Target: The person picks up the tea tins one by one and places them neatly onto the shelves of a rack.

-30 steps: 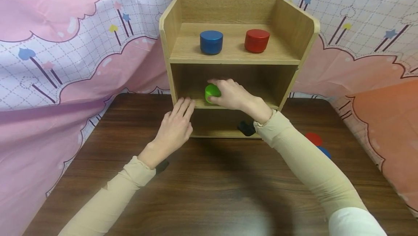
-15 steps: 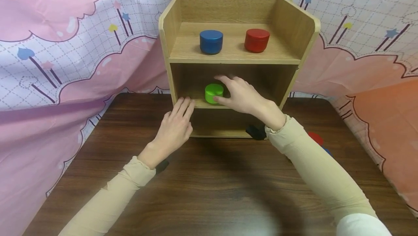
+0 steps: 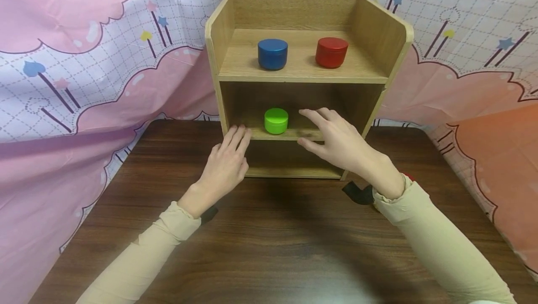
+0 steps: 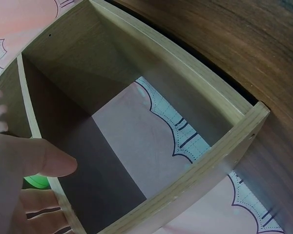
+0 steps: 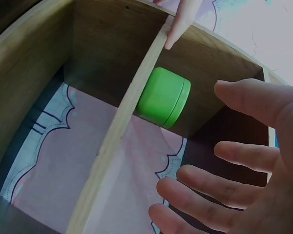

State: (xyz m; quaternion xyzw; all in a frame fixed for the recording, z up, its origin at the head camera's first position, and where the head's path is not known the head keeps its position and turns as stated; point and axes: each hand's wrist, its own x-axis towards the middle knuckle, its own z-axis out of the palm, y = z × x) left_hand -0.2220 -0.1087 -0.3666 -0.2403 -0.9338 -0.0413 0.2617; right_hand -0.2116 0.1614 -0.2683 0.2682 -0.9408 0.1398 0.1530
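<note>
A green round tin [image 3: 276, 122] stands upright on the middle shelf of a small wooden shelf unit [image 3: 294, 12]. To its right, my right hand [image 3: 342, 143] hovers with fingers spread, apart from the tin and holding nothing. The right wrist view shows the same gap between the open palm [image 5: 254, 195] and the green tin [image 5: 162, 97]. My left hand [image 3: 222, 166] rests its extended fingers at the left end of the middle shelf's front edge. On the top shelf stand a blue tin [image 3: 272, 55] and, right of it, a red tin [image 3: 331, 53].
The unit stands at the back of a dark wooden table [image 3: 269, 248]. A patterned cloth [image 3: 105, 75] hangs behind and at both sides. Part of a red object [image 3: 409, 176] shows behind my right sleeve. A black strap [image 3: 357, 194] sits under the right wrist.
My right hand has let go of the green tin and drawn back to the right. The tin stays on the middle shelf; the left hand has not moved.
</note>
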